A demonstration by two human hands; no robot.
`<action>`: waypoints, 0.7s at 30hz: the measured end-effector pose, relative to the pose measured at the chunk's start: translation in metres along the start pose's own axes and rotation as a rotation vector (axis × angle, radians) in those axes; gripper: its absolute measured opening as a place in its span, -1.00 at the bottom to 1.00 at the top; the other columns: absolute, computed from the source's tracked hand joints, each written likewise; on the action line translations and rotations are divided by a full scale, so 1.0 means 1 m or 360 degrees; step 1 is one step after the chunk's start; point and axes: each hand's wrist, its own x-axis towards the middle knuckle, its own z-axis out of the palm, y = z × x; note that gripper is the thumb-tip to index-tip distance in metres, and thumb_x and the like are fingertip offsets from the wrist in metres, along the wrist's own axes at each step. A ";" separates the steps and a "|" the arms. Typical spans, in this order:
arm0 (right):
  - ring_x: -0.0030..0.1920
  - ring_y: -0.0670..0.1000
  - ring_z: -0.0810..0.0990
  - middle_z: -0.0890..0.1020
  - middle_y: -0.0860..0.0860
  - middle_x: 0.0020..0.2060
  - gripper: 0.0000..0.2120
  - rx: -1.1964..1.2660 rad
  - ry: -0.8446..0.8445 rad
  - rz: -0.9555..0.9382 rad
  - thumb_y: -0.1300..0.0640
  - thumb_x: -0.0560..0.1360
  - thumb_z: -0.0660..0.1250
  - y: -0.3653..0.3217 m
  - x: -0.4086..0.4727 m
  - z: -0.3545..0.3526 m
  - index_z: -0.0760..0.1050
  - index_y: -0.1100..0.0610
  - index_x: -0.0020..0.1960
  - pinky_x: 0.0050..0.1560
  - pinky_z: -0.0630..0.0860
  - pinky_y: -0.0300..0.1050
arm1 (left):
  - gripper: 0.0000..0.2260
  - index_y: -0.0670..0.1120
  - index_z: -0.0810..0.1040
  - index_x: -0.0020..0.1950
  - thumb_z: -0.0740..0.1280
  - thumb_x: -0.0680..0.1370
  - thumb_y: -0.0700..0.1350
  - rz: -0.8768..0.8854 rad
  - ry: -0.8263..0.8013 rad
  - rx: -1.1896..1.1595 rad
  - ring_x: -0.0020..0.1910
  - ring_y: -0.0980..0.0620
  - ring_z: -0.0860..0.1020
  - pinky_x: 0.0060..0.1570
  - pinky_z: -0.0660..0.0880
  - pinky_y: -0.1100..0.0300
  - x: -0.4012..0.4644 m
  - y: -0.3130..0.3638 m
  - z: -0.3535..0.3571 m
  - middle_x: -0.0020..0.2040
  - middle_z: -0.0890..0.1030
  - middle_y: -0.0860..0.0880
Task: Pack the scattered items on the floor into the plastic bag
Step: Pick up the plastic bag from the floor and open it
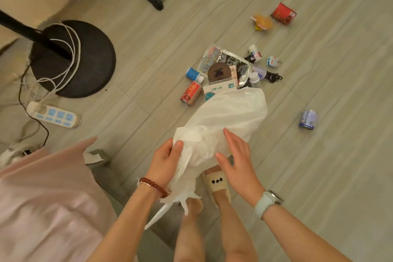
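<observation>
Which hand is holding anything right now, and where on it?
The left hand grips the white plastic bag at its bunched near end. The right hand is open against it, gripping nothing.

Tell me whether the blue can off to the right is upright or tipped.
Tipped. The blue can lies on its side on the floor, its round end facing the camera.

Warm, yellowish indoor light falls evenly over the floor (319,176), dim rather than bright, and shadows under the scattered things are soft and short. The white plastic bag (229,117) is the brightest area, nearly washed out, with its folds hard to read. The wide lens bends straight lines toward the edges, the whole picture is slightly soft, and the pink cloth (42,198) at near left is smeared with blur.
</observation>
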 end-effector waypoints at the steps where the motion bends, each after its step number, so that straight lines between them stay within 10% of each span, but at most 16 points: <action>1: 0.26 -0.13 0.19 0.34 -0.10 0.23 -0.49 -0.0002 0.0016 0.0012 -0.06 0.51 0.18 -0.006 0.003 -0.002 0.22 0.05 0.41 0.33 0.11 -0.25 | -0.77 -0.18 0.53 -0.04 0.17 0.58 -0.07 -0.0028 -0.0028 -0.0008 -0.20 -0.04 0.48 -0.14 0.44 0.06 -0.007 0.004 -0.001 -0.18 0.53 -0.11; 5: 0.09 0.13 0.44 0.58 0.14 -0.04 -0.83 -0.0007 -0.0031 0.0033 0.21 0.53 0.23 -0.032 0.019 -0.016 0.55 0.25 0.03 0.05 0.26 -0.27 | -0.76 -0.13 0.44 0.17 0.19 0.57 -0.03 0.0067 0.0170 0.0282 -0.13 -0.05 0.52 -0.08 0.45 0.07 -0.025 0.021 -0.010 0.03 0.55 -0.13; 8: 0.08 0.12 0.44 0.60 0.15 -0.05 -0.81 -0.0191 -0.0215 -0.0139 0.18 0.54 0.21 -0.053 0.029 -0.030 0.56 0.24 0.01 -0.05 0.20 -0.27 | -0.56 -0.06 0.25 0.41 0.19 0.56 0.03 0.0665 0.0479 0.0874 0.19 -0.07 0.43 0.19 0.38 0.08 -0.034 0.036 -0.025 0.32 0.39 -0.14; 12: 0.01 0.01 0.45 0.59 0.06 -0.11 -0.82 -0.0119 -0.0287 -0.0226 0.15 0.52 0.25 -0.087 0.038 -0.046 0.57 0.21 0.01 -0.11 0.20 -0.29 | -0.37 0.05 0.06 0.46 -0.01 0.48 0.34 0.1348 0.0073 0.1637 0.36 -0.11 0.34 0.27 0.32 -0.01 -0.037 0.046 -0.032 0.44 0.27 -0.09; 15: -0.05 -0.02 0.50 0.59 0.07 -0.13 -0.86 0.0230 -0.0180 -0.0156 0.21 0.49 0.29 -0.101 0.037 -0.051 0.59 0.23 -0.02 0.03 0.39 -0.22 | -0.36 0.23 -0.04 0.42 -0.09 0.40 0.43 0.1140 -0.0106 0.1476 0.14 0.00 0.51 0.00 0.55 0.05 -0.034 0.051 -0.027 0.32 0.43 -0.02; 21: 0.12 -0.03 0.45 0.40 -0.14 0.00 -0.76 0.0496 0.0439 -0.0141 0.20 0.50 0.28 -0.082 0.004 -0.048 0.45 0.17 0.16 0.16 0.47 -0.09 | -0.77 -0.09 0.58 0.12 0.21 0.56 -0.06 0.0612 0.0356 0.0419 0.06 0.09 0.51 0.00 0.41 0.41 -0.036 0.058 -0.005 0.05 0.59 0.03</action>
